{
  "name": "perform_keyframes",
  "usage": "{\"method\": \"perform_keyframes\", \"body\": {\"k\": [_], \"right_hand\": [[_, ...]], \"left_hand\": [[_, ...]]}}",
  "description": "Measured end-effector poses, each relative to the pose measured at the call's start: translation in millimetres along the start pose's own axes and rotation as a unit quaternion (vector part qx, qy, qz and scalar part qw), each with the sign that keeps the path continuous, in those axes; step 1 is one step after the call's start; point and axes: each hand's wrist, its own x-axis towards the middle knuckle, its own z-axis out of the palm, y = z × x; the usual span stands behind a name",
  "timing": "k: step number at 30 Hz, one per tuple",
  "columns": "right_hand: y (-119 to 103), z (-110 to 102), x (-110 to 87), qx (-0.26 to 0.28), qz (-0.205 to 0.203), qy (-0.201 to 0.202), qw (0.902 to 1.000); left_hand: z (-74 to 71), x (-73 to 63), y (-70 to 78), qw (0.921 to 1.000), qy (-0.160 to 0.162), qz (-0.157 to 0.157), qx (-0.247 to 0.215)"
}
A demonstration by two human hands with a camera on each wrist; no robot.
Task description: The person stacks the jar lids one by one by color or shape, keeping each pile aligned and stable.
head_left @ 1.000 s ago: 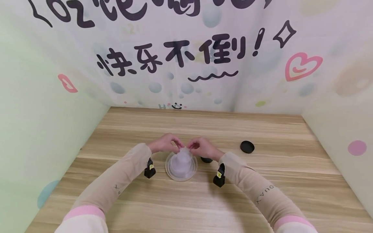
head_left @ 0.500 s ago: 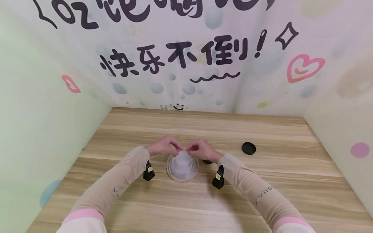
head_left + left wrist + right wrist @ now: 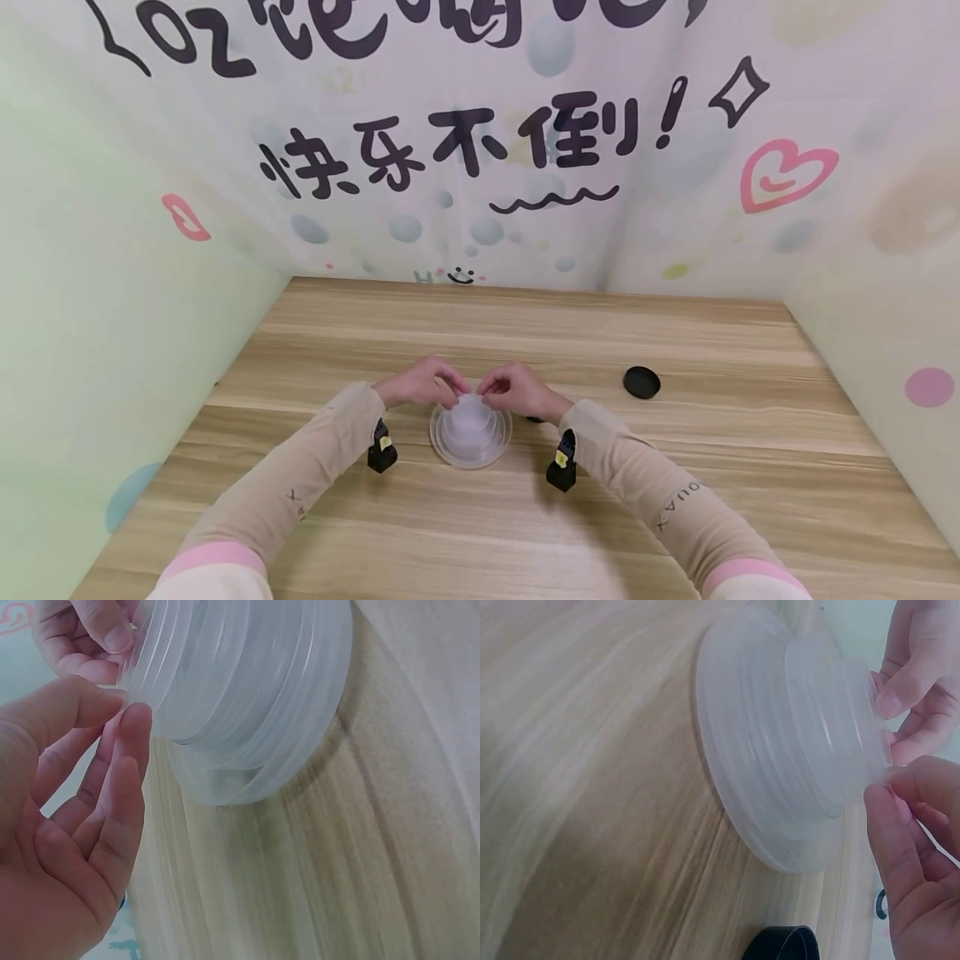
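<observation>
A translucent tiered collapsible cup [image 3: 472, 442], narrower in steps toward the top, stands on the wooden table with its wide rim down. At its narrow top, my left hand [image 3: 422, 382] pinches the left side of the edge between thumb and fingertips. On the opposite side my right hand [image 3: 522, 390] pinches the same edge. The left wrist view shows thumb and index finger meeting at the thin rim of the cup [image 3: 232, 682]. In the right wrist view, stacked rings of the cup [image 3: 810, 727] are visible, and the other hand is behind.
A round, shallow black lid [image 3: 642, 382] lies to the right on the table. Another black round piece with a raised wall [image 3: 784, 945] is near my right wrist, mostly hidden in the head view. A printed cloth [image 3: 465, 167] hangs behind the table.
The cup's top went from a puckered, narrow shape to a smoother round tier and sits slightly lower. Both hands came down a little with it, keeping their pinch. The head view shifted slightly.
</observation>
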Motion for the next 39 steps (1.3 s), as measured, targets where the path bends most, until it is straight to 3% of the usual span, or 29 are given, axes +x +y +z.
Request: {"method": "perform_keyframes", "body": {"k": [9, 39], "right_hand": [[-0.4, 1.3, -1.2, -0.006, -0.002, 0.003, 1.0000], [-0.3, 4.1, -3.0, -0.008, 0.005, 0.000, 1.0000]], "left_hand": [[1.6, 1.6, -5.4, 0.9998, -0.010, 0.017, 0.005], [6.1, 1.3, -2.8, 0.9998, -0.015, -0.001, 0.016]]}}
